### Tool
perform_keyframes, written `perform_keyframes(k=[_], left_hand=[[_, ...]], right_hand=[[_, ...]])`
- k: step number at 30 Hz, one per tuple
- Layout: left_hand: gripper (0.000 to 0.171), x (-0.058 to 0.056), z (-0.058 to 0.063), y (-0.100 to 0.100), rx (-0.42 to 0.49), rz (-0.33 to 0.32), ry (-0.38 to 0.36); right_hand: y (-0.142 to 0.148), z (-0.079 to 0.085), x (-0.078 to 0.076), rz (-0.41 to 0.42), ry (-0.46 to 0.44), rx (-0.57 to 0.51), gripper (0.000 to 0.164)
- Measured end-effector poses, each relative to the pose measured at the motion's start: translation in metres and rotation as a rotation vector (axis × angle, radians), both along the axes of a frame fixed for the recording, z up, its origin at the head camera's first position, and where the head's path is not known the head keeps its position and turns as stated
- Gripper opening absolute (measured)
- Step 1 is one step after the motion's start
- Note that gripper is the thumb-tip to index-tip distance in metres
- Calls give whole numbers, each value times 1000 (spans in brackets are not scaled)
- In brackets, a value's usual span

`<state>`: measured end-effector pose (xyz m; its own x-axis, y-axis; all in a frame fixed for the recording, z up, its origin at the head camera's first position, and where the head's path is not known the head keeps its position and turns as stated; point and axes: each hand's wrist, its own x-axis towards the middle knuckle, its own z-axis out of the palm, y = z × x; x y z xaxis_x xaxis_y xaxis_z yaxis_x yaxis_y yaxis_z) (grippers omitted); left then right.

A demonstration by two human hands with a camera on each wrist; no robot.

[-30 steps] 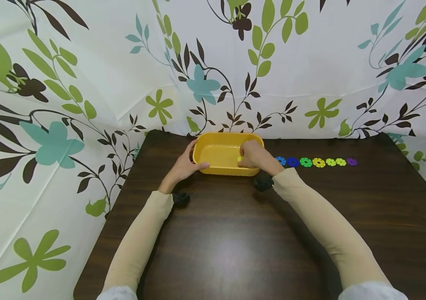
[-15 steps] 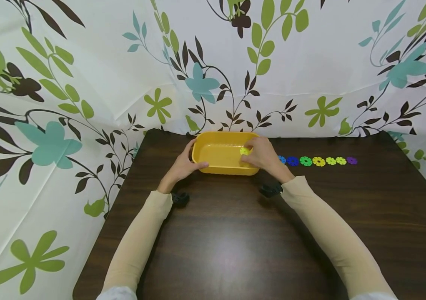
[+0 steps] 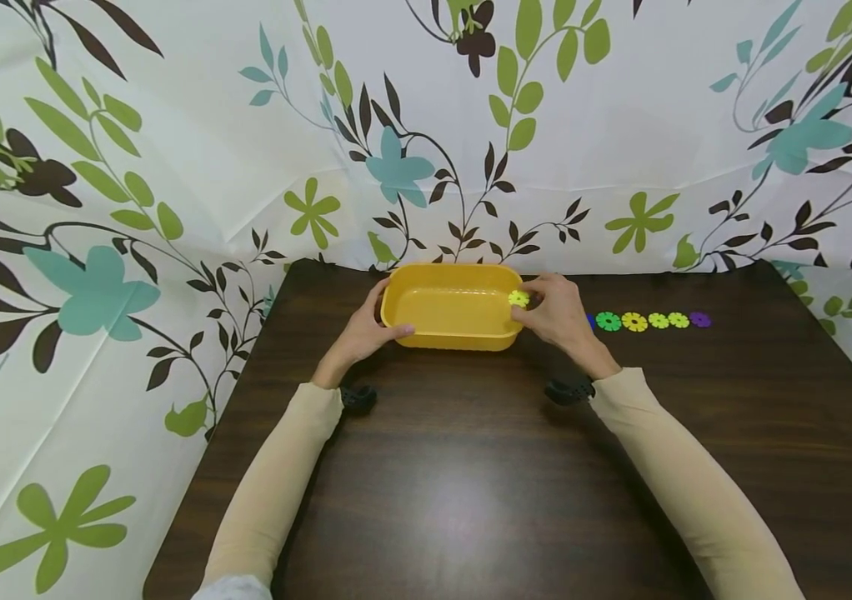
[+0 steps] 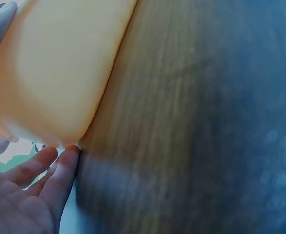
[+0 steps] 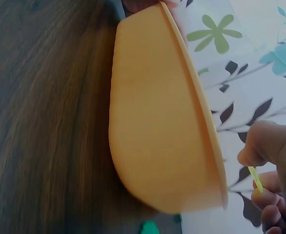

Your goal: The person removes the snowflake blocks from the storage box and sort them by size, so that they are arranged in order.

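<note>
A yellow plastic basin (image 3: 441, 342) stands near the far edge of the table. My left hand (image 3: 360, 333) grips its left end, thumb over the front rim; in the left wrist view the fingertips (image 4: 70, 155) touch the basin's end wall. Between thumb and fingers, my right hand (image 3: 563, 317) pinches a yellow-green flower-shaped disc (image 3: 518, 298) at the basin's right rim. From the right wrist camera that disc (image 5: 256, 179) shows edge-on, held above rim height beside the basin's outer wall (image 5: 157, 112).
To the right, a row of flower-shaped discs lies on the dark wooden table (image 3: 441, 467): a green disc (image 3: 608, 322), a yellow disc (image 3: 633, 322), two yellow-green ones and a purple disc (image 3: 699, 319). My right hand partly hides a blue one. A leaf-patterned cloth (image 3: 456, 225) hangs behind.
My right hand has come up from inside the basin and moved right to its rim, bringing the yellow-green disc along. My left hand keeps its grip on the basin.
</note>
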<state>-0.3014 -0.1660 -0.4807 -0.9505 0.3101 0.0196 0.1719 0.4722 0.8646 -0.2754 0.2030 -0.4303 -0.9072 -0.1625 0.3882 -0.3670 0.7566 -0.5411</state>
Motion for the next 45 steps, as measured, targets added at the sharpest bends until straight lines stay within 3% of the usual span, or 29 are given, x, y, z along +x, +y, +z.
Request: perform_keyframes(k=[16, 34, 45], left_hand=[[108, 2, 0, 2, 17, 13, -29], [109, 2, -2, 1, 33, 9, -9], [107, 2, 2, 2, 38, -3, -14]], right_hand=[[79, -12, 24, -175, 134, -51, 32], [189, -24, 41, -401, 11, -2, 43], [244, -34, 37, -463, -88, 54, 45]])
